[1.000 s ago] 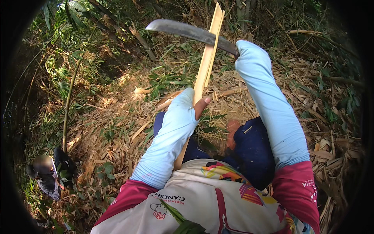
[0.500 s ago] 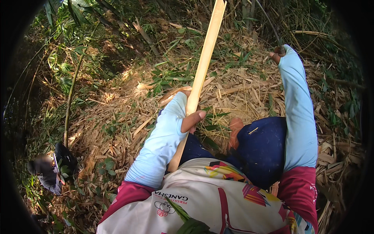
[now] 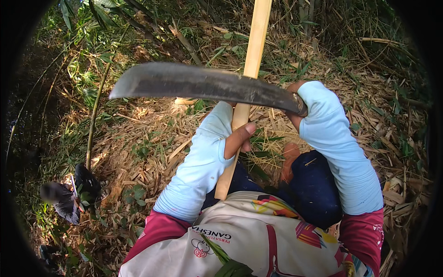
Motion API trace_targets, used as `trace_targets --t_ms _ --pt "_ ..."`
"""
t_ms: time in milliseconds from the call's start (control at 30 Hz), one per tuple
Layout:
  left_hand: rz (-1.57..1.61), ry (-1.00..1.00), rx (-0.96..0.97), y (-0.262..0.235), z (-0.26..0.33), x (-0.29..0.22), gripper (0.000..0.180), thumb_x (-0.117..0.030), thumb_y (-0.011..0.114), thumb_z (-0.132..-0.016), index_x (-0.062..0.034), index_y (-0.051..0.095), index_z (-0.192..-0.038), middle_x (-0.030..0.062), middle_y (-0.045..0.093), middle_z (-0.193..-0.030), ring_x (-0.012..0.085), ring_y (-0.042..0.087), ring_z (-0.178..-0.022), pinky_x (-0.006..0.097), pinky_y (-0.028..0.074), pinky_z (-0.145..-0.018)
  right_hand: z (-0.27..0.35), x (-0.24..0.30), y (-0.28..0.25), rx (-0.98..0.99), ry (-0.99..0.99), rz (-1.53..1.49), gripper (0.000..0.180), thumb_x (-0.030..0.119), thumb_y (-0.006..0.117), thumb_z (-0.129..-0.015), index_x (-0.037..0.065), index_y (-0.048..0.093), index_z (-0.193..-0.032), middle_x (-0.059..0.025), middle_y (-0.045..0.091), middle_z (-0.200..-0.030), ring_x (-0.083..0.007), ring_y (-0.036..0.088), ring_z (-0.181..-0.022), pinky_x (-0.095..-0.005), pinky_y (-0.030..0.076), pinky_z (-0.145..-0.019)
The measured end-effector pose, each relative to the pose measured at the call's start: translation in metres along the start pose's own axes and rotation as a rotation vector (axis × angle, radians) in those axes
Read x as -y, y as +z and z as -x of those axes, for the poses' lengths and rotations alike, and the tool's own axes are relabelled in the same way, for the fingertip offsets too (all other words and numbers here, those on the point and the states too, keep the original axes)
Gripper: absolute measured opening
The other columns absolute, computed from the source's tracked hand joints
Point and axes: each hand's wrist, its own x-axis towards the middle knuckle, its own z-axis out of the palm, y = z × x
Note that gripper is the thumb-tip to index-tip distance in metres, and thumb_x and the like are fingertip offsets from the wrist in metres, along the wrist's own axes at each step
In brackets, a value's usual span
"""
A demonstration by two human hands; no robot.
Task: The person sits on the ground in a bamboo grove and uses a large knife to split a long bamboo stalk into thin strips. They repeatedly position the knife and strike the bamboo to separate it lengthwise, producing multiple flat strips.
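Observation:
A long, pale split bamboo strip [image 3: 256, 44] runs up and away from my waist. My left hand [image 3: 239, 138] grips it near its lower part, the thumb across its front. In my right hand [image 3: 296, 104] is the handle end of a machete [image 3: 194, 84], its broad, dark, curved blade pointing left. The blade lies across the strip just above my left hand and covers part of it; whether the two touch I cannot tell. Light blue sleeves cover both forearms and part of the hands.
Dry bamboo leaves and husks [image 3: 134, 138] litter the ground. A thin upright stalk [image 3: 96, 111] stands at the left, with another person [image 3: 69, 198] low beyond it. My bent knee [image 3: 316, 184] and bare foot [image 3: 290, 159] are below the machete. Bamboo stems [image 3: 184, 44] grow at the back.
My right hand has swung the machete from the far right inward and down, so its blade now crosses in front of the strip. My left hand keeps its grip, shifted slightly right.

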Motion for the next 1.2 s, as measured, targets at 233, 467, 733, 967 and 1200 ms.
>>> trace_targets --t_ms 233,467,733,967,1200 --pt "-0.157 0.040 0.021 -0.001 0.004 -0.007 0.062 -0.014 0.072 -0.084 0.0033 0.042 -0.135 0.0069 0.062 -0.095 0.0083 0.057 -0.064 0.021 0.047 -0.056 0.000 0.023 -0.002 0.311 -0.120 0.287 0.039 0.006 0.075 -0.058 0.011 0.067 -0.096 -0.0107 0.066 -0.083 -0.0335 0.065 -0.079 -0.0423 0.051 -0.070" --pt "-0.290 0.156 0.095 0.004 0.015 -0.020 0.088 -0.027 0.087 -0.073 0.0055 0.036 -0.138 0.0139 0.056 -0.121 0.0191 0.058 -0.109 0.031 0.049 -0.093 0.005 0.032 -0.009 0.187 -0.237 0.350 0.022 0.016 0.066 -0.072 0.012 0.066 -0.093 -0.0070 0.062 -0.075 -0.0271 0.065 -0.068 -0.0417 0.047 -0.060" --pt "-0.273 0.238 0.014 0.015 0.025 -0.021 0.099 -0.042 0.091 -0.067 0.0048 0.039 -0.137 0.0137 0.057 -0.117 0.0200 0.058 -0.107 0.034 0.048 -0.093 0.010 0.034 -0.008 0.086 -0.301 0.428 0.018 0.018 0.065 -0.075 0.015 0.065 -0.092 -0.0036 0.057 -0.072 -0.0239 0.062 -0.066 -0.0434 0.043 -0.063" --pt "-0.371 0.150 -0.045 0.018 0.028 -0.026 0.109 -0.052 0.091 -0.063 0.0073 0.036 -0.136 0.0161 0.054 -0.125 0.0224 0.056 -0.115 0.034 0.046 -0.098 0.011 0.031 -0.006 0.055 -0.303 0.394 0.015 0.017 0.066 -0.074 0.016 0.066 -0.090 -0.0020 0.056 -0.071 -0.0237 0.061 -0.064 -0.0431 0.042 -0.066" --pt "-0.342 0.165 -0.077 0.018 0.029 -0.020 0.105 -0.049 0.092 -0.062 0.0070 0.039 -0.132 0.0147 0.057 -0.119 0.0208 0.059 -0.109 0.033 0.049 -0.094 0.011 0.032 -0.006 0.062 -0.291 0.397 0.016 0.015 0.067 -0.072 0.017 0.066 -0.088 -0.0008 0.057 -0.071 -0.0234 0.062 -0.066 -0.0438 0.041 -0.069"
